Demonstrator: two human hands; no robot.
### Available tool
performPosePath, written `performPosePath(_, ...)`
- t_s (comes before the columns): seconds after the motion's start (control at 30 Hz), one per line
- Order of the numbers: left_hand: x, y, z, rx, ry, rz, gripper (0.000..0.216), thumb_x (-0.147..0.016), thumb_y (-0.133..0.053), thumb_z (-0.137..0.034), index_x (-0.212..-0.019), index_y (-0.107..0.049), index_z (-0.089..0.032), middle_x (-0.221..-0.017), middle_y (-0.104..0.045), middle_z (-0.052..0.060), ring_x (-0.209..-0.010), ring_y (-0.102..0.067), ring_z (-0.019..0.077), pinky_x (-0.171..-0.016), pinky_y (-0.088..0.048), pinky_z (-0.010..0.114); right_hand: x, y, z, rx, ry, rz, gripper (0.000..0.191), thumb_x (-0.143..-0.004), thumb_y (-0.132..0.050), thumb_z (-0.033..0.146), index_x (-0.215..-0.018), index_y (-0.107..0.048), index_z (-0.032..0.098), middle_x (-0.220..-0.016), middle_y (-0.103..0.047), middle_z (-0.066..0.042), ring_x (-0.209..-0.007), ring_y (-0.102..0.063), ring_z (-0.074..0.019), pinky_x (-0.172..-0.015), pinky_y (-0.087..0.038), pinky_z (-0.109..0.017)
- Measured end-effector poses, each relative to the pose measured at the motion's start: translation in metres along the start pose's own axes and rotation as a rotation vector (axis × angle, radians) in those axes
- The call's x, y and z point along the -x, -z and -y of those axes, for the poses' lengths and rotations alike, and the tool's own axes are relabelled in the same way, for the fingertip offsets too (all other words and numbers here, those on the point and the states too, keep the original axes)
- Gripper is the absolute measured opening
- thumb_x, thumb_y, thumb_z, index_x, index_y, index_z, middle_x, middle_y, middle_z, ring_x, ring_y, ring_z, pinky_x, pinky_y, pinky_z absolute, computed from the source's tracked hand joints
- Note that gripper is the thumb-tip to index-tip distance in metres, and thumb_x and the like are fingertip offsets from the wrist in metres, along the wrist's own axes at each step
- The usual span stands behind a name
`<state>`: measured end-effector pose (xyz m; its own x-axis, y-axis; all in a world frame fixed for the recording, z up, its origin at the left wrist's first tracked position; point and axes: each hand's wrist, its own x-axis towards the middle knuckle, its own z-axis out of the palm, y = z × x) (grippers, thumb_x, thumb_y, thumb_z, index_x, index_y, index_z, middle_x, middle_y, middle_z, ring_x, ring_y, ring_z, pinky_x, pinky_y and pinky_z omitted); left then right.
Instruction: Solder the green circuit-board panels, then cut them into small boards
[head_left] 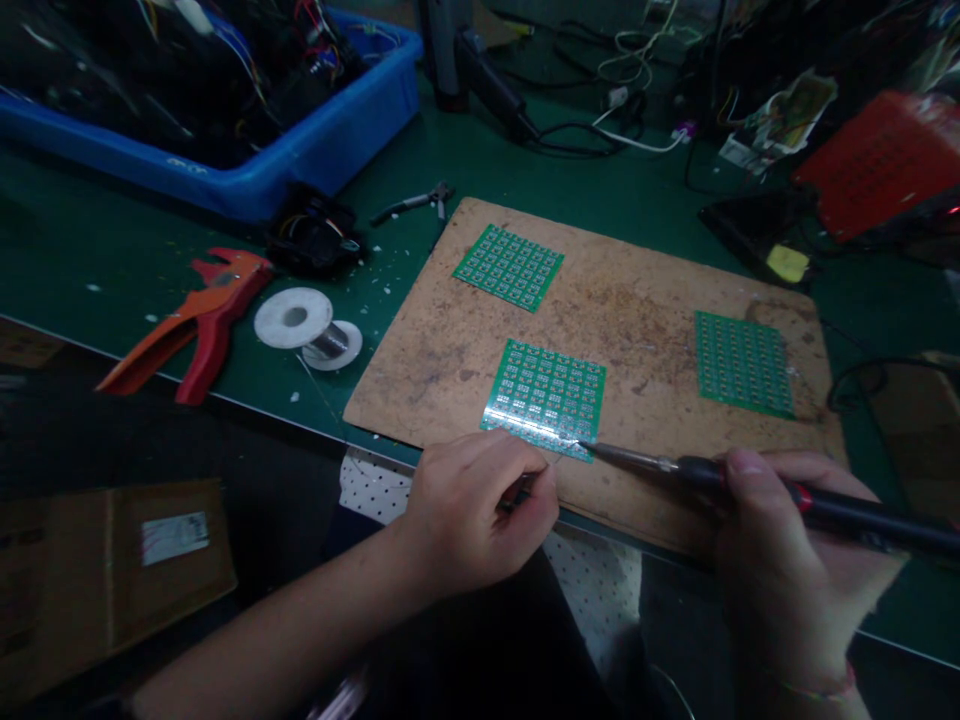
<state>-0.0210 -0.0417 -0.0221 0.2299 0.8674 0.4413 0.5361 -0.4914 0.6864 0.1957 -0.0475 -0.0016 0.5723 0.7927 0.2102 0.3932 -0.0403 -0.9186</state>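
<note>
My right hand (pixel 795 560) grips the black handle of a soldering iron (pixel 705 472). The iron's tip rests at the lower right edge of the nearest green circuit board panel (pixel 547 390), where light glares off a strip. Beside that edge, my left hand (pixel 487 505) is closed in a pinch on thin solder wire, mostly hidden by the fingers. A faint strand leads from the white solder spool (pixel 294 318) toward this hand. Two more green panels lie on the brown board (pixel 622 270): one at the back left (pixel 510 266), another at the right (pixel 742 363).
Orange-red wire strippers (pixel 214 310), a black part with wires (pixel 315 235) and small cutters (pixel 412 203) lie left on the green table. A blue bin (pixel 337 135) of wired parts stands behind. At right are a red box (pixel 885 165) and cables.
</note>
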Motion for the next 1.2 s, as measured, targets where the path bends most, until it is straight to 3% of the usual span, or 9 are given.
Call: performPosePath(1.2,-0.0039,-0.0018,-0.0017,-0.006,-0.011,0.044,0.010,-0.079,-0.059,-0.012,-0.070,-0.057,-0.017,-0.060,-0.054,-0.005,-0.054,-0.048,0.0066,-0.053,-0.036,0.022,0.0017,-0.0015,0.0026,0.009,0.038,0.008,0.020,-0.070,-0.078,0.032,-0.063,-0.064,0.019,-0.059,-0.062,0.004,-0.052,-0.054,-0.0075,-0.048,-0.040,-0.021)
